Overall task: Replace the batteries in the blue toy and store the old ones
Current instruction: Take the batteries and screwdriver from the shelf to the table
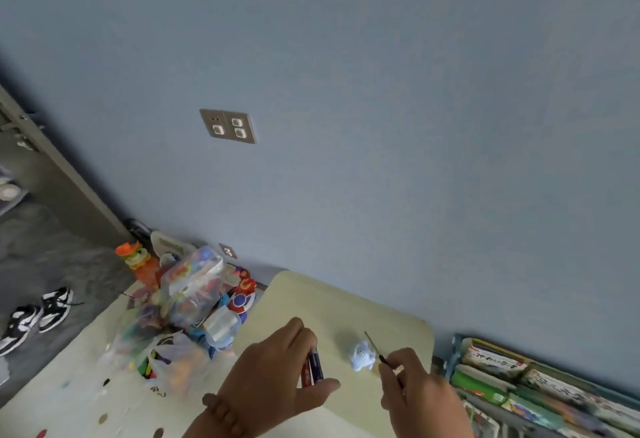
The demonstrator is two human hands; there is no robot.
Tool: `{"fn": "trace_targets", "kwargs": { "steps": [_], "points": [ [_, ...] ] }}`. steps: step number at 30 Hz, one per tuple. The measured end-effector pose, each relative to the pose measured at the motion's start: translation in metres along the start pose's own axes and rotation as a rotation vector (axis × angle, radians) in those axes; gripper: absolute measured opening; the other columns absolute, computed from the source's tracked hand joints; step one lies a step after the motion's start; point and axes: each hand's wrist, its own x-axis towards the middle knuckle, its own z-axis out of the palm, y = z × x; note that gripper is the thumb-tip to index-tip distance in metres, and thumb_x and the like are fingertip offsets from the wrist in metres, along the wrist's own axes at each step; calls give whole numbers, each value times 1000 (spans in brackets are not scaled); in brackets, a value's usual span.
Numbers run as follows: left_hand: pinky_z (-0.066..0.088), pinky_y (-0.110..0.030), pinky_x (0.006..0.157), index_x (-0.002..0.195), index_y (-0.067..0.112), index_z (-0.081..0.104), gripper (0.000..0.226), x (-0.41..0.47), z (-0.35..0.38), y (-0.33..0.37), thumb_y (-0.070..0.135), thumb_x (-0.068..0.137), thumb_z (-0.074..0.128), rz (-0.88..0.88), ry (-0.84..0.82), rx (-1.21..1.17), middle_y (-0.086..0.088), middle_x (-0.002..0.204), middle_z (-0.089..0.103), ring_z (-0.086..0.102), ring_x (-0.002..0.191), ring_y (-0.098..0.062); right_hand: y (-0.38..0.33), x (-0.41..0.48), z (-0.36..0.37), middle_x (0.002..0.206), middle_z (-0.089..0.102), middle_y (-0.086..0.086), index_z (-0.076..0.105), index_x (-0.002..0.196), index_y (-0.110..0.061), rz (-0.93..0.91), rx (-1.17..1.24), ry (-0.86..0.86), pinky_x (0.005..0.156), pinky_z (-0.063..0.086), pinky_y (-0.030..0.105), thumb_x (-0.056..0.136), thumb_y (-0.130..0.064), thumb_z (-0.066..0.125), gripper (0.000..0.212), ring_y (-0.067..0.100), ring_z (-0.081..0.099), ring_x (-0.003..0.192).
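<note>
Left grip (273,372) curled round batteries (313,368), knuckles up; right grip (419,392) pinches screwdriver (374,346) by blue toy (360,358).

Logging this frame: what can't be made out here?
- Batteries, head view: the left hand covers most of them; count unclear.
- Blue toy, head view: small, blurred; battery cover's state unreadable.
- Screwdriver, head view: handle hidden in the right hand; tip blurred.
- Books, head view: cut off by the right and bottom edges.
</note>
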Motion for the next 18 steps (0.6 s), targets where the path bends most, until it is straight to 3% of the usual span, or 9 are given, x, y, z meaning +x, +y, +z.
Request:
{"fn": "trace_targets", "kwargs": {
  "steps": [2, 5, 8, 10, 11, 13, 15, 18],
  "points": [
    [33, -5, 43, 82, 27, 54, 45, 17, 16, -32, 71, 75, 60, 83, -23, -4, 13, 73, 47, 49, 51, -5, -2, 11, 17, 62, 72, -13, 54, 91, -36, 58, -28, 13, 57, 57, 28, 89, -49, 52, 13, 8, 70, 63],
    [37, -13, 39, 80, 24, 57, 48, 41, 42, -81, 72, 75, 60, 206, -100, -11, 11, 75, 48, 51, 50, -6, -8, 22, 52, 71, 76, -11, 51, 98, -35, 160, -65, 15, 64, 58, 27, 93, -51, 45, 18, 6, 72, 70],
    [35, -13, 37, 81, 23, 59, 48, 64, 70, -132, 71, 74, 61, 294, -165, -60, 10, 76, 49, 50, 49, -6, -19, 23, 99, 55, 70, -9, 52, 84, -34, 309, -97, 25, 46, 52, 16, 87, -48, 51, 14, -1, 65, 47],
    [39, -15, 35, 83, 22, 60, 48, 71, 94, -159, 70, 75, 62, 337, -163, -99, 9, 77, 50, 50, 49, -7, -24, 23, 125, 38, 52, -19, 53, 65, -33, 328, -50, 103, 32, 33, 7, 72, -44, 58, 14, -5, 47, 29],
    [41, -17, 34, 84, 22, 60, 49, 72, 108, -170, 70, 75, 62, 364, -169, -114, 8, 78, 51, 51, 50, -8, -21, 23, 140, 41, 45, -25, 53, 61, -33, 323, -65, 125, 32, 30, 8, 68, -41, 59, 13, -5, 43, 29],
    [45, -21, 34, 84, 21, 62, 50, 72, 140, -193, 70, 76, 61, 410, -185, -120, 7, 78, 52, 52, 51, -9, -9, 24, 181, 53, 47, -26, 55, 61, -35, 266, -43, 165, 41, 40, 10, 67, -37, 63, 11, -4, 49, 41],
    [45, -23, 33, 84, 20, 65, 52, 71, 173, -213, 71, 75, 61, 450, -180, -93, 5, 77, 54, 52, 53, -11, 8, 30, 222, 61, 55, -13, 59, 61, -35, 252, 15, 202, 46, 48, 18, 66, -39, 64, 7, 6, 56, 48],
    [43, -24, 31, 78, 19, 67, 54, 68, 240, -244, 72, 68, 65, 495, -158, -32, 2, 74, 55, 47, 54, -12, 40, 53, 292, 52, 53, -8, 63, 54, -36, 227, 51, 228, 46, 38, 6, 60, -33, 70, 11, 2, 50, 44]
  ]
}}
